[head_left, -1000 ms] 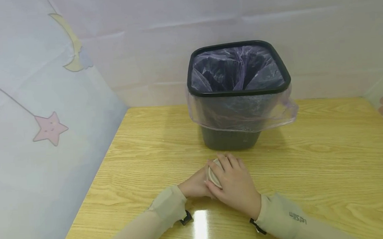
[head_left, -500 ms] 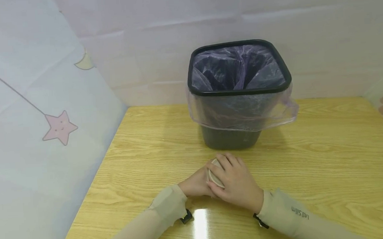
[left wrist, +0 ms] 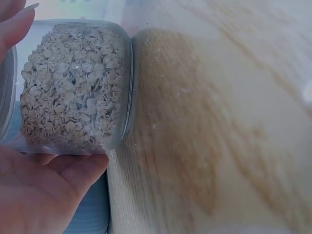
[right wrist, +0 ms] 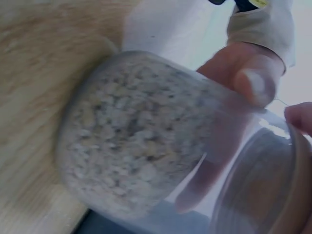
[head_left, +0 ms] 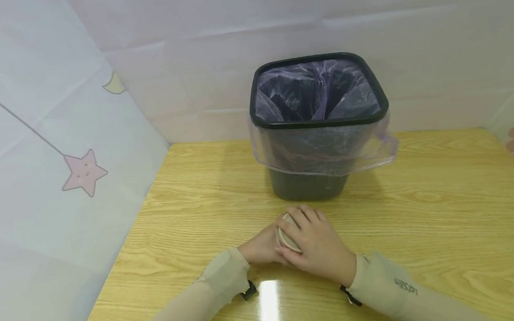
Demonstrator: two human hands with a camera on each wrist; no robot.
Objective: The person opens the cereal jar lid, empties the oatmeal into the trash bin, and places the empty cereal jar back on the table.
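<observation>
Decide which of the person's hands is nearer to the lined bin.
Right. The right hand lies over the top of the oat jar, its fingertips close before the bin. The left hand grips the jar's side, further back.

The jar [head_left: 286, 233] sits on the worktop [head_left: 441, 218] between the two hands, the left hand [head_left: 262, 246] on its left and the right hand [head_left: 317, 245] over its top and right. The bin [head_left: 319, 127] stands just beyond them, a liner [head_left: 314, 90] inside it.
</observation>
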